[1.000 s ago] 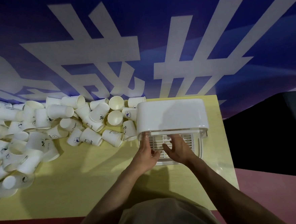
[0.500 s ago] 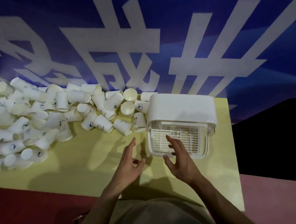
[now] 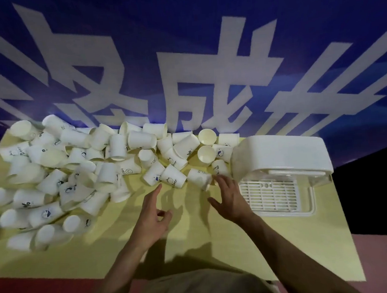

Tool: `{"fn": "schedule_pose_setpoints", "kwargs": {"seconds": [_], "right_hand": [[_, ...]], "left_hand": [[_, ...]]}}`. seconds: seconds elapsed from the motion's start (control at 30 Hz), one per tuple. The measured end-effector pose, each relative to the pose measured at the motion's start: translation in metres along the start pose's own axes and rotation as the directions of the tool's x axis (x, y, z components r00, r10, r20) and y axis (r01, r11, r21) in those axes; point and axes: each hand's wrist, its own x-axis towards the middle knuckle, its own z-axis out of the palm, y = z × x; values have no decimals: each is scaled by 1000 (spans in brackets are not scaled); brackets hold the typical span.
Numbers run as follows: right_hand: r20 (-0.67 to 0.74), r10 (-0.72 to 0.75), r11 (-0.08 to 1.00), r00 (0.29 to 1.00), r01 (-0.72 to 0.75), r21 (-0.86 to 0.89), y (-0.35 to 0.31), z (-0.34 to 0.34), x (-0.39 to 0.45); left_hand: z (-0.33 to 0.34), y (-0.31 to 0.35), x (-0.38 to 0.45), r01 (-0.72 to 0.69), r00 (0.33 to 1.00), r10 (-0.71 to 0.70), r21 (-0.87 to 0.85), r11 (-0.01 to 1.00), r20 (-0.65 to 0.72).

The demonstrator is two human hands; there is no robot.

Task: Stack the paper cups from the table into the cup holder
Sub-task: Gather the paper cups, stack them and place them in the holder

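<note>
We are extending both hands, left hand [image 3: 150, 214] and right hand [image 3: 229, 196], fingers spread wide and holding nothing, toward the nearest paper cups [image 3: 199, 178] beside the cup holder [image 3: 280, 154].

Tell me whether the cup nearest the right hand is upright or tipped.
Tipped: the cup lies on its side on the table, by the right hand.

table [image 3: 85, 252]: pale yellow top, fills lower frame
paper cups [image 3: 79, 168]: loose heap, most tipped over, left and centre
cup holder [image 3: 280, 161]: white, right edge of the top
</note>
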Motion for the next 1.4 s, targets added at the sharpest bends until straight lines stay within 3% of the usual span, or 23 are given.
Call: {"fn": "schedule_pose_setpoints", "kwargs": {"seconds": [0.17,0.47,0.73,0.87,1.07,1.2,1.4], "right_hand": [[24,140,973,990,-134,-187,1,29,35],[41,197,947,980,-179,-268,-21,50,42],[23,230,924,973,-211,-318,-20,66,32],[0,263,936,965,-256,-243,-19,62,24],[-70,187,980,980,-182,78,-36,26,-4],[-97,120,989,988,-111,100,-34,8,-26],[-102,148,984,984,-136,116,-25,-9,-58]], "left_hand": [[-39,-16,6,-58,997,57,19,998,47],[-75,-57,-3,-21,995,18,24,1000,99],[-73,-52,9,11,992,-13,16,1000,124],[-63,-42,25,9,988,-12,19,1000,151],[-38,-29,48,16,990,-22,42,999,139],[-26,-25,65,-33,993,22,92,995,120],[-8,-24,88,-43,990,25,137,990,136]]}}
